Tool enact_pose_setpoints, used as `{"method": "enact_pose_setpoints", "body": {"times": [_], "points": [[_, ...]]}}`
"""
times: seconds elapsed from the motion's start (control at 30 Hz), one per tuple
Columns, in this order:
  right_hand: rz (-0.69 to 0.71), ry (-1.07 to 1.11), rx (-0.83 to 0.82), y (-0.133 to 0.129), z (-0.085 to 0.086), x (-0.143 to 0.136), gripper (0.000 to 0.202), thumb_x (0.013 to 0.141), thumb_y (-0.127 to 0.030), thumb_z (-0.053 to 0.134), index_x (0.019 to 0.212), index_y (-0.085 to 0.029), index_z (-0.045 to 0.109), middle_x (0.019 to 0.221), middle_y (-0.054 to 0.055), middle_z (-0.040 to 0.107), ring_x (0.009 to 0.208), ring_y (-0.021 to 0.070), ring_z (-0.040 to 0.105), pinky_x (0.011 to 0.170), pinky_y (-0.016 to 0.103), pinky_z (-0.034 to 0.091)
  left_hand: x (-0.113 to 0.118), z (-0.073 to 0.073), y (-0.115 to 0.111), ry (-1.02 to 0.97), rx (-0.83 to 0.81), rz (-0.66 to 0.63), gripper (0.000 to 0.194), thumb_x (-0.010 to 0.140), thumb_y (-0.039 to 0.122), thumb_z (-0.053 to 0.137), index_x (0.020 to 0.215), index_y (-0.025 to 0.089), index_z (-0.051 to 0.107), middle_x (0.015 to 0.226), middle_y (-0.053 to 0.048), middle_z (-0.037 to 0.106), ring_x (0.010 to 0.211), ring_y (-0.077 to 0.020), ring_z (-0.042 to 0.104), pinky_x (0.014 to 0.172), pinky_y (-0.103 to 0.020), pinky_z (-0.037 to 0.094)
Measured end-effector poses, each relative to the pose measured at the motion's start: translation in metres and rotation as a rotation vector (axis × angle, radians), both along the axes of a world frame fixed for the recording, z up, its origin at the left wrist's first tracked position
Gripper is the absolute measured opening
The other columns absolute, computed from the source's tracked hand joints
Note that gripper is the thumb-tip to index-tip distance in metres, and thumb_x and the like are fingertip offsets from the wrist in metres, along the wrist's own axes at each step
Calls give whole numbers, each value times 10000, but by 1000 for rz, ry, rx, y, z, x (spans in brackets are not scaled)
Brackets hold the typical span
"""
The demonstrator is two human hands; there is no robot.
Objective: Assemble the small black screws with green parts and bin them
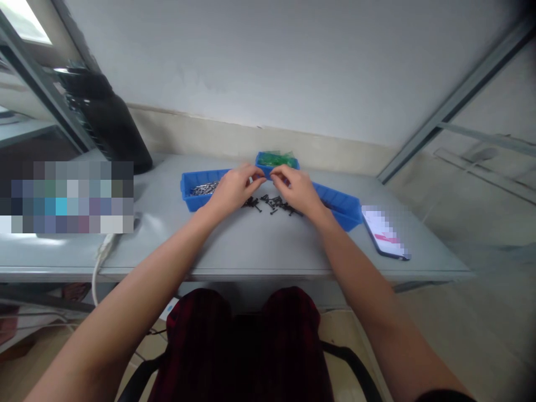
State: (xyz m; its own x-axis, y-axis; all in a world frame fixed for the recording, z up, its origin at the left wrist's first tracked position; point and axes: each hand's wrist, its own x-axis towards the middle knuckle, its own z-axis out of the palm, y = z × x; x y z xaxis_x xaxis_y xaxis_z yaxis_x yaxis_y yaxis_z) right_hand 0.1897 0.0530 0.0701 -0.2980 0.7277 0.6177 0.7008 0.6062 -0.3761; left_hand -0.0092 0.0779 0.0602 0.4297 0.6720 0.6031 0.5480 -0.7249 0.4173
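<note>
My left hand [234, 188] and my right hand [299, 191] face each other just in front of a small blue bin [267, 171]. Thumb and fingertips are pinched on each; anything between them is too small to make out. Green plastic pieces [275, 158], like little bags, fill that bin. Below my hands, loose black screws [274, 202] lie scattered on the grey table [259, 240]. A longer blue bin [187, 187] with silvery metal pieces [204, 188] stands by my left hand, partly covered by it. Beside my right wrist is another long blue bin [349, 207], its contents mostly hidden.
A phone [386, 237] with a lit screen lies at the right. On the left stand a large black bottle [111, 120] and a pixelated object, with a white cable [100, 254] running over the front edge. A wall closes off the back; metal frame posts flank the table.
</note>
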Motion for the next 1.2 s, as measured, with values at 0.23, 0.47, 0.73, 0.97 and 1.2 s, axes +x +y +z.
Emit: {"method": "enact_pose_setpoints", "body": {"times": [0.23,0.47,0.73,0.97,1.2], "points": [[2,-3,7,1,-1,0,182,953,-310,493,962,-213,646,889,47,706,813,194,638,763,315,455,0,0,1,3,-5,-2,200,951,325,569,1030,195,699,949,-49,697,713,-138,602,721,-279,460],[7,2,19,1,-1,0,186,954,-317,493,962,-210,645,888,49,708,811,195,639,760,313,456,0,-1,2,-9,4,-11,203,948,334,573,1018,194,703,926,-48,695,710,-141,605,725,-281,468],[-1,6,6,-1,1,-1,191,955,-323,491,966,-209,644,898,51,707,819,198,640,770,313,453,0,0,1,-7,16,-7,207,959,327,555,1021,193,700,949,-53,698,729,-144,618,737,-284,470],[22,-27,-37,-2,1,-1,190,958,-297,485,993,-206,648,921,53,710,834,198,633,771,306,440,0,-1,2,-46,30,10,234,959,356,555,1060,193,690,948,-56,699,742,-151,623,733,-280,473],[28,-97,-101,-1,-1,0,220,974,-318,455,1001,-213,647,875,41,704,770,191,613,713,296,421,0,-1,1,-39,16,10,225,957,349,549,1044,197,691,933,-53,703,715,-145,617,731,-278,480]]}}
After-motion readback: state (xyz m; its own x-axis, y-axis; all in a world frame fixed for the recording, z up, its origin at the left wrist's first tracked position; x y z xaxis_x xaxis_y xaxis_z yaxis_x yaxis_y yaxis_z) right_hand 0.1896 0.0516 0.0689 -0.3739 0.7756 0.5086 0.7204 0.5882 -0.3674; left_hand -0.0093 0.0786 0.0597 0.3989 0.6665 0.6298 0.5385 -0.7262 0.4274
